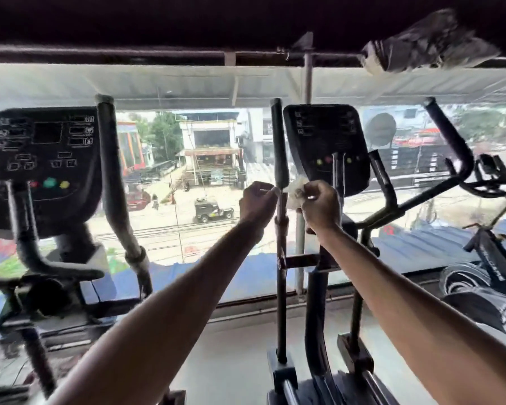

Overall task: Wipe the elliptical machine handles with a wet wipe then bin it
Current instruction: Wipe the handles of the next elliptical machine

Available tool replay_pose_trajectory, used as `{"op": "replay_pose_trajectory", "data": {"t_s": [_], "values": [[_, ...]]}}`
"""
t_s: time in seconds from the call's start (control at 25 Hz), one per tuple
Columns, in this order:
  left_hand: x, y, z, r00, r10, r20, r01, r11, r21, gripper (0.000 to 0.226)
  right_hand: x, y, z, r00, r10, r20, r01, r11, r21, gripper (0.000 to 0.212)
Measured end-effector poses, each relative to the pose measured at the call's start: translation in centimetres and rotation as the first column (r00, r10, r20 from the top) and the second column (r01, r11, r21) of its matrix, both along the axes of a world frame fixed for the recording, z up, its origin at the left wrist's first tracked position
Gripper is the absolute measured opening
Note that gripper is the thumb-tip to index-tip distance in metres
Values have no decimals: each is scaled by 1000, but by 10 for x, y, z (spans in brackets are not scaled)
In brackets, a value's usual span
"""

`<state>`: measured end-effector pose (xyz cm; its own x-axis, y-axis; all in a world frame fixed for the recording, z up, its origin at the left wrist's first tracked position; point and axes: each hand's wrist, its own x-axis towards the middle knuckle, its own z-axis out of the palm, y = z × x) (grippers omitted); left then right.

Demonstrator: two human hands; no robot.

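A black elliptical machine stands ahead with its console (326, 144) at centre right. Its left handle (279, 147) rises as a dark padded grip on a thin pole; its right handle (450, 135) curves up at the far right. A crumpled white wet wipe (294, 190) sits against the pole just below the left grip. My right hand (319, 204) pinches the wipe from the right. My left hand (257, 201) is on the other side of the pole, fingers curled and pinching the wipe's end there.
A second elliptical with its console (41, 159) stands at the left. An exercise bike (491, 258) is at the far right. A large window (187, 185) over a street fills the background. A bundled cloth (430, 45) sits on the rail overhead.
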<state>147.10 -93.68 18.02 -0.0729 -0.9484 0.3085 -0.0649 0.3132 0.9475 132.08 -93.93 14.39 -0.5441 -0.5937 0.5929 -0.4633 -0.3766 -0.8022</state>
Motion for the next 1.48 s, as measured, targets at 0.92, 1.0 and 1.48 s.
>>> {"op": "replay_pose_trajectory", "data": {"t_s": [0.92, 1.0, 1.48], "values": [[-111, -246, 66, 994, 56, -98, -79, 967, -242, 29, -109, -295, 192, 748, -200, -633, -41, 938, -344, 16], [-109, -250, 64, 994, 41, -102, -66, 965, -255, 32, -109, -302, 198, 740, -228, -633, -20, 933, -360, 15], [-107, -259, 57, 976, -98, -195, 48, 969, -244, 29, -113, -308, 232, 428, -243, -870, -70, 951, -300, 12]]}}
